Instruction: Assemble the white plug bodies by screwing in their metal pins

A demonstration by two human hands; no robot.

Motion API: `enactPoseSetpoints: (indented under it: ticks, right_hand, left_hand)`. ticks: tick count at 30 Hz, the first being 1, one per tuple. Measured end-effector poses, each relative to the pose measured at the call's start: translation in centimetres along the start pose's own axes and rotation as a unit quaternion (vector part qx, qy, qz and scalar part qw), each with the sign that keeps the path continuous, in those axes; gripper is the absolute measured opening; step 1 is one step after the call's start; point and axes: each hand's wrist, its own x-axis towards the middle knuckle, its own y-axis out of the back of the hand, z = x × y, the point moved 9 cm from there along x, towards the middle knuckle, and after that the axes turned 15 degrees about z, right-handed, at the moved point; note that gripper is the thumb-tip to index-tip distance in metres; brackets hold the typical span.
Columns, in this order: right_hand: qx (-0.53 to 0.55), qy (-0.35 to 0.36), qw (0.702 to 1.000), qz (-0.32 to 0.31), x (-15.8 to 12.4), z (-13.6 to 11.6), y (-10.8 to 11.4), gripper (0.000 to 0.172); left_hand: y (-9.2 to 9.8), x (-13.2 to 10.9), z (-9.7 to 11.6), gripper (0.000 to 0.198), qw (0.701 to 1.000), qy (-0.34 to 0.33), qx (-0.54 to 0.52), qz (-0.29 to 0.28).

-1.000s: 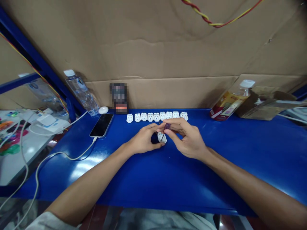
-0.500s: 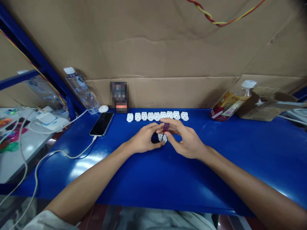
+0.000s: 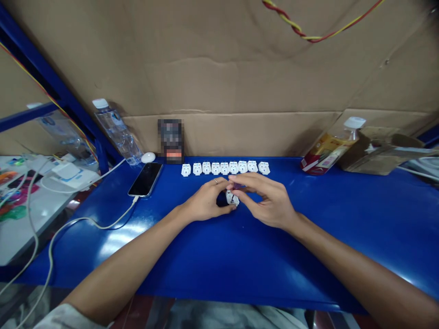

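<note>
A small white plastic part [image 3: 232, 198], perhaps a socket insert, rests on the blue table in front of me. My left hand [image 3: 208, 200] grips it between thumb and fingers from the left side. My right hand [image 3: 265, 199] is closed around a small screwdriver [image 3: 239, 186] with a purple-red handle, mostly covered by the fingers. Its dark shaft points down onto the white part; the exact spot the tip touches is too small to tell. Behind the hands, several similar white parts [image 3: 224, 168] stand in a row.
A phone [image 3: 145, 179] on a white cable lies left, near a round white case [image 3: 148, 157] and a clear water bottle [image 3: 118, 132]. A pixelated dark box [image 3: 171, 140] leans on the cardboard wall. At right are a yellow-red drink bottle [image 3: 329, 148] and a cardboard box [image 3: 372, 151].
My right hand has rolled slightly around the screwdriver, and its fingers now cover more of the handle. My left hand keeps its hold on the white part. The view has shifted a little.
</note>
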Motion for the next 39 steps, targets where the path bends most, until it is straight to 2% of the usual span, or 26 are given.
enactPoseSetpoints:
  ticks: [3,7,12,16,20,24,28,31,36,39]
  right_hand:
    - [0.013,-0.021,1.0,-0.01,-0.2,0.3,-0.22,0.06]
    - [0.011,0.015,1.0,0.009,-0.09,-0.39,0.16,0.056]
    - [-0.004,-0.012,1.0,0.002,-0.05,0.12,0.05,0.058]
    - [-0.003,0.006,1.0,0.011,0.03,-0.17,0.23,0.054]
    - [-0.004,-0.007,1.0,-0.007,-0.04,0.04,-0.05,0.058]
    - [-0.005,0.006,1.0,0.001,0.04,-0.25,0.12,0.053]
    - [-0.008,-0.007,1.0,-0.009,0.04,-0.04,0.05,0.059]
    - [-0.019,0.009,1.0,0.004,0.17,-0.25,0.34,0.054]
    - [-0.004,-0.027,1.0,0.004,0.14,0.32,0.34,0.054]
    - [-0.018,-0.013,1.0,0.015,0.1,0.18,0.52,0.05]
  left_hand:
    - [0.08,0.03,0.2,0.042,1.0,-0.01,-0.002,0.004]
    - [0.01,-0.03,0.01,0.044,1.0,-0.001,-0.002,0.002]
    - [0.08,-0.05,-0.09,0.045,1.0,-0.003,0.001,0.01]
    - [0.05,-0.03,0.02,0.044,1.0,-0.004,0.003,0.004]
    - [0.12,0.01,0.06,0.043,1.0,-0.001,-0.001,0.003]
    - [0.07,-0.02,0.02,0.046,1.0,0.001,-0.002,0.0]
    - [0.06,-0.07,-0.07,0.044,1.0,0.003,0.0,0.002]
    - [0.0,-0.1,-0.05,0.046,1.0,0.005,-0.004,-0.001]
    - [0.13,-0.06,0.0,0.043,1.0,0.0,-0.001,0.007]
    - [0.06,-0.09,-0.1,0.044,1.0,0.003,-0.004,0.001]
